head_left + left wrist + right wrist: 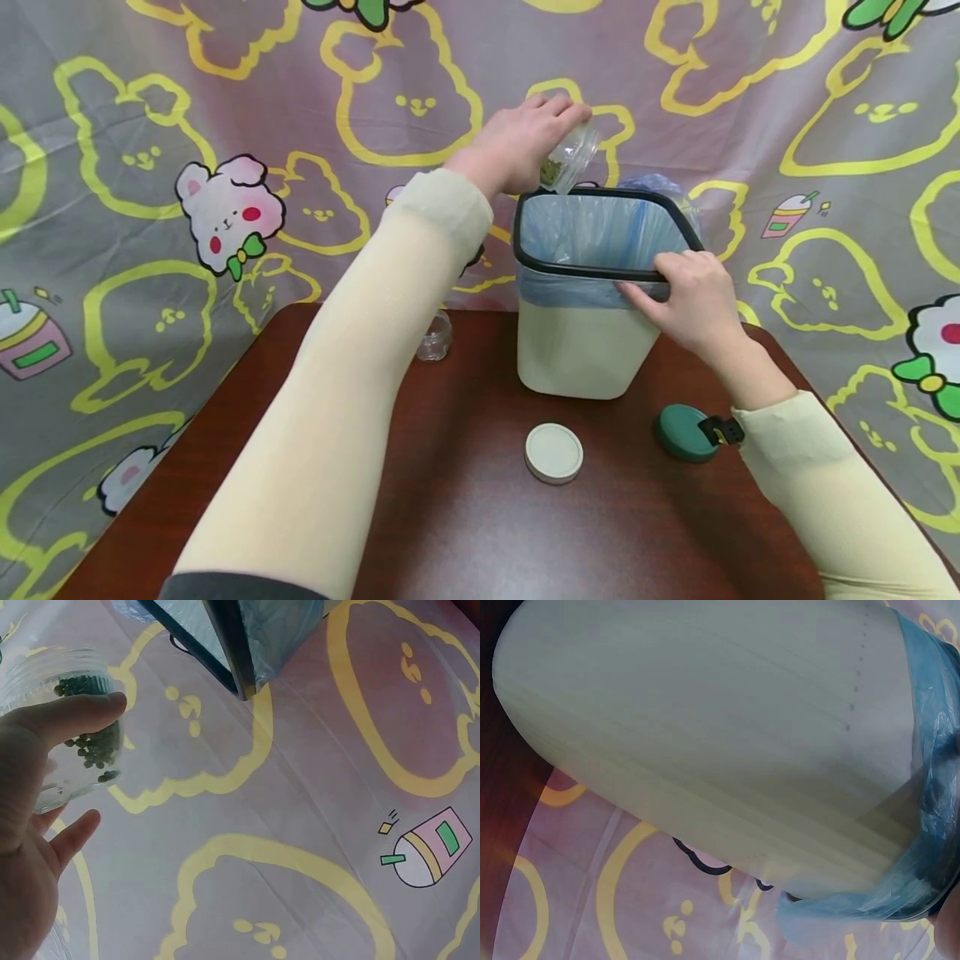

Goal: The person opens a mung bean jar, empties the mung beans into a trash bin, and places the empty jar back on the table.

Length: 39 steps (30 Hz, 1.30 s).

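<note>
My left hand [517,143] grips a clear glass jar [573,158], tilted above the left side of the bin's opening. Small round green beans [97,742] lie along the jar's wall in the left wrist view. A cream trash bin [581,346] with a black rim and a blue plastic liner [600,225] stands on the table. My right hand [697,296] holds the bin's front right rim, thumb outside over the liner. In the right wrist view the bin's side [705,735] fills most of the picture, and only a bit of the hand shows at the edge.
A white round lid [553,452] lies in front of the bin on the dark wooden table [465,517]. To its right is a green round lid [684,433], near the right sleeve. Another clear jar [435,337] stands behind the left forearm. A patterned curtain [420,50] hangs behind.
</note>
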Motion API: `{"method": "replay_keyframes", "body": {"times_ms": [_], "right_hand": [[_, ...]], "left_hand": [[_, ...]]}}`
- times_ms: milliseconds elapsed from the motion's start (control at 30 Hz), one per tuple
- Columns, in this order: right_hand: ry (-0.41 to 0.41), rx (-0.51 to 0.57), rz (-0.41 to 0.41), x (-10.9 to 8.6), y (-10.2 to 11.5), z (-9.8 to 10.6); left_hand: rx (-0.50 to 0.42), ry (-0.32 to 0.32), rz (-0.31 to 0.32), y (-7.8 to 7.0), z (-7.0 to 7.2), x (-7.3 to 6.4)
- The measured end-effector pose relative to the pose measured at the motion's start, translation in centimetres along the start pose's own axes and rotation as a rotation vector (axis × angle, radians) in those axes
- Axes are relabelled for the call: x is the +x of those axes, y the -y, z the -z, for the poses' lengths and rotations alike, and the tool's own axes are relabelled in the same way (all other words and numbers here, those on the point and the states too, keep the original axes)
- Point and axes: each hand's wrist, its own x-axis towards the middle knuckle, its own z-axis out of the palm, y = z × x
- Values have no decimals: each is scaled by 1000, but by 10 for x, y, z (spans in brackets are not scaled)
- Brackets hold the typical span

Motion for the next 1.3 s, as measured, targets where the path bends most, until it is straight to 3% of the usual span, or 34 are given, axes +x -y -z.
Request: {"method": "replay_keyframes", "body": {"times_ms": [167,400,1300], "right_hand": [[1,2,0,0,1,-1],[0,1,-8,-1,0,0],[-3,4,3,0,-1,3]], "left_hand": [[-2,-31,-1,2,0,0],[21,19,-11,-1,-2,1],[30,-6,-20,0,-4,1]]}}
